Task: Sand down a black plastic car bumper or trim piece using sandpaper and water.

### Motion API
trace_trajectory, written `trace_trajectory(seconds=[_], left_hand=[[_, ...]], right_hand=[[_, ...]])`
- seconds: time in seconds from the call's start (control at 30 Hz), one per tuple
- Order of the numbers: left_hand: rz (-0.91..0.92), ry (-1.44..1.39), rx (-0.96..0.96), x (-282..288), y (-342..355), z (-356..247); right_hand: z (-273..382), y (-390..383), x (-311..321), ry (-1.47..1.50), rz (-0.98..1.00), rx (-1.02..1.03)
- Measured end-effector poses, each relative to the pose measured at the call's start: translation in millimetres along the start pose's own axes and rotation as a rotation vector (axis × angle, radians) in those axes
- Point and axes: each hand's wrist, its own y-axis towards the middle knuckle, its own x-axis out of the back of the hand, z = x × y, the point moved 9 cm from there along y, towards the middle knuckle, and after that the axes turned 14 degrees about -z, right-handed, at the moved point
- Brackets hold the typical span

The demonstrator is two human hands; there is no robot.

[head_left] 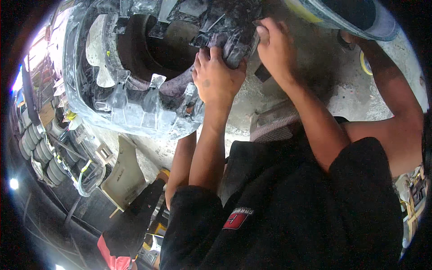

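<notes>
A large dusty grey-and-black moulded piece [155, 119], with a wide round opening and many raised tabs, fills the upper middle. My left hand [216, 78] rests over its near right part, fingers bent and pressed onto the dark raised blocks [234, 56]. Just right of it, my right hand [274, 47] has its fingers curled at the piece's right edge; what sits between thumb and fingers is too small to make out.
A curved bucket-like container [378, 31] is at top right. A pale panel [123, 180] stands at lower left, with stacked grey rounded items [33, 144] beyond it. My bare legs [391, 99] are bent either side, on a stained concrete floor [315, 103].
</notes>
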Motion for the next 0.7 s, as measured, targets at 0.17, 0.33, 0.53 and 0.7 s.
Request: trace_trajectory(seconds=[0.17, 0.33, 0.53, 0.7], left_hand=[[0.022, 0.029, 0.012, 3, 0, 14], [0.006, 0.014, -0.011, 2, 1, 4], [0.074, 0.068, 0.028, -1, 1, 10], [0.047, 0.049, 0.009, -9, 0, -3]], right_hand=[[20, -16, 0, 0.134, 0.156, -0.011], [-13, 15, 23, 0.153, 0.175, -0.099], [-5, -30, -3, 0.106, 0.623, 0.133], [-103, 6, 8, -0.138, 0.281, -0.003]])
